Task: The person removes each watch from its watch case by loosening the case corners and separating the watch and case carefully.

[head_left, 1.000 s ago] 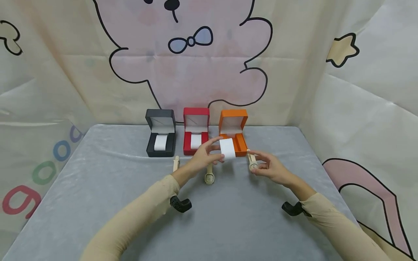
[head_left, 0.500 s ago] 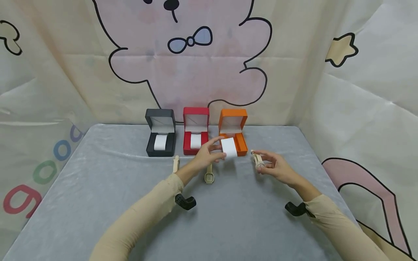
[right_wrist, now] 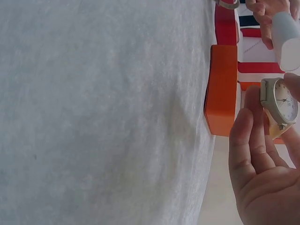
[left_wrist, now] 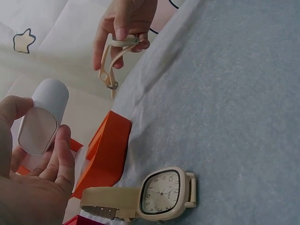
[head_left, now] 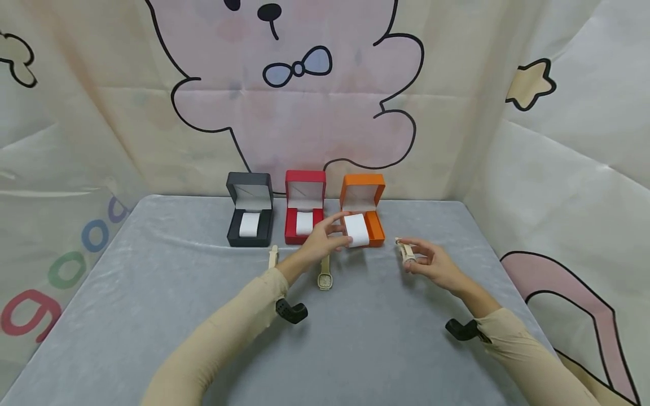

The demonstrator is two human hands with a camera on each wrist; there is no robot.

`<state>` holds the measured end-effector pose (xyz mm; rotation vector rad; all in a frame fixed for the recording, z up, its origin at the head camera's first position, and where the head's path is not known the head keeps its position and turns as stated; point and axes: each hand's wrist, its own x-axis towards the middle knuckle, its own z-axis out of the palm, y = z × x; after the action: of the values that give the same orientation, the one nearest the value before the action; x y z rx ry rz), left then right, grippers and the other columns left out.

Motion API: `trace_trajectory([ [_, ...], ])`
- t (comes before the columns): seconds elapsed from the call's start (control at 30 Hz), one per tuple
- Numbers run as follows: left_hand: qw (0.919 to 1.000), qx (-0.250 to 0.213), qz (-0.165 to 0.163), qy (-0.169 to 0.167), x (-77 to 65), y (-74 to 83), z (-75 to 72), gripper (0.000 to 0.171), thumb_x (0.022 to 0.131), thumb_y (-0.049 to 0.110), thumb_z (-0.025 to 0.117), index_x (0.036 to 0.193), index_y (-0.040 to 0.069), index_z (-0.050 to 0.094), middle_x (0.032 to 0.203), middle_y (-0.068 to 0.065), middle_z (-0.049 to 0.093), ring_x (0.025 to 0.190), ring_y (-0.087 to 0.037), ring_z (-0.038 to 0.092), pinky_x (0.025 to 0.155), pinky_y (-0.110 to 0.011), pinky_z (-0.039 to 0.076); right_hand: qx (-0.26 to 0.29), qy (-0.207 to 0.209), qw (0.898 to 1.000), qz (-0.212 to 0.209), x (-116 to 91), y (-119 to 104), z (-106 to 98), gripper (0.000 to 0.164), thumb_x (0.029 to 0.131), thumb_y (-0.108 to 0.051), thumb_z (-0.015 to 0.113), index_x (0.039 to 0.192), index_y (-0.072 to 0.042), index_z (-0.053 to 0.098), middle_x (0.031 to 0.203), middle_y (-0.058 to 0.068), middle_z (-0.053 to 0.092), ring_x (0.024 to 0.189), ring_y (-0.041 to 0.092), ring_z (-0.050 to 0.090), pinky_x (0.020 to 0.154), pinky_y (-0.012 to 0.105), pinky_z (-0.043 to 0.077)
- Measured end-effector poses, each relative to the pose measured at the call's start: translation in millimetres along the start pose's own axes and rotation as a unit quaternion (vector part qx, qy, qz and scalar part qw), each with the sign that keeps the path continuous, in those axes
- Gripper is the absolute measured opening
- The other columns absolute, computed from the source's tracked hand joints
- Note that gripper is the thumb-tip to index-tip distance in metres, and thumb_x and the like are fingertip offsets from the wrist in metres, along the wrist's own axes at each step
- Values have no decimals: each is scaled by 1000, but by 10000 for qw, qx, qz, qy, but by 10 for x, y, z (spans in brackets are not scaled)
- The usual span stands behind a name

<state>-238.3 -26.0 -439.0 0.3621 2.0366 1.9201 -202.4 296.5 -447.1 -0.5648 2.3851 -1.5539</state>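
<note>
My left hand (head_left: 321, 241) pinches a white watch cushion (head_left: 357, 230) by its ends, raised in front of the open orange watch box (head_left: 376, 228). In the left wrist view the cushion (left_wrist: 54, 103) shows a flat rounded end between thumb and fingers. To the right, my right hand (head_left: 434, 263) holds a cream wristwatch (head_left: 406, 254) above the cloth. Its round-cornered case (right_wrist: 281, 101) sits between thumb and fingers in the right wrist view, and the unfastened-looking strap (left_wrist: 111, 70) hangs down in the left wrist view. A second cream watch (head_left: 325, 277) lies below my left hand.
Left of the orange box stand an open red box (head_left: 304, 189) and an open black box (head_left: 249, 192), each with a white cushion inside. Another cream watch strap (head_left: 273, 256) shows beside my left forearm. Grey cloth (head_left: 355, 349) covers the table; a printed curtain (head_left: 457, 113) hangs behind.
My right hand has moved right with the wristwatch, away from the orange box. My left hand has shifted slightly right with the white cushion still in its grip.
</note>
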Motion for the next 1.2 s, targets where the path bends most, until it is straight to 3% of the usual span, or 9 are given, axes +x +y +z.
trace_trajectory([
  [0.07, 10000, -55, -4, 32, 15, -16, 7, 65, 95, 13, 69, 154, 23, 43, 135, -14, 57, 105, -19, 64, 97, -51, 55, -19, 23, 10000, 38, 0, 21, 0, 61, 94, -4, 69, 149, 2, 44, 147, 32, 42, 99, 27, 70, 76, 26, 60],
  [0.27, 9996, -198, 160, 84, 99, -62, 31, 66, 95, 11, 68, 154, 21, 43, 137, -15, 56, 123, -30, 55, 98, -54, 55, -115, 137, 9998, -34, 5, 59, -19, 59, 95, -6, 68, 149, 3, 44, 145, 32, 42, 96, 11, 69, 76, 24, 59],
  [0.37, 9994, -240, 229, 101, 149, -90, 47, 66, 94, 9, 68, 154, 20, 42, 137, -17, 55, 123, -31, 55, 97, -54, 55, -179, 159, 9997, -18, 5, 66, -33, 59, 95, -8, 69, 148, 2, 45, 145, 31, 43, 97, 8, 67, 76, 22, 58],
  [0.57, 9994, -166, 257, 151, 175, -93, 57, 65, 94, 9, 68, 153, 20, 43, 137, -18, 57, 116, -31, 59, 89, -44, 59, -213, 131, 9997, 19, 12, 116, -50, 58, 96, -7, 68, 148, 3, 45, 143, 32, 45, 96, 8, 67, 75, 22, 58],
  [0.77, 9998, -65, 157, 129, 186, -64, 56, 65, 95, 12, 69, 153, 21, 43, 141, -18, 54, 125, -34, 55, 99, -56, 53, -266, 98, 9996, 81, 24, 166, -55, 56, 96, -5, 67, 147, 2, 46, 140, 34, 46, 99, 12, 66, 76, 22, 57],
  [0.9, 9999, -39, 71, 87, 218, -60, 61, 66, 95, 13, 68, 155, 20, 41, 144, -18, 52, 128, -35, 54, 101, -57, 52, -386, 50, 9992, 102, 27, 193, -53, 57, 95, -5, 67, 147, 3, 46, 138, 33, 47, 100, 14, 64, 77, 22, 56],
  [1.2, 9996, 226, 10, 171, 316, -56, 83, 66, 94, 18, 71, 154, 24, 42, 140, -14, 55, 111, -26, 61, 96, -48, 56, -403, -186, 9989, 126, 44, 245, -60, 60, 95, -5, 67, 149, 1, 43, 133, 35, 49, 91, 14, 66, 72, 25, 56],
])
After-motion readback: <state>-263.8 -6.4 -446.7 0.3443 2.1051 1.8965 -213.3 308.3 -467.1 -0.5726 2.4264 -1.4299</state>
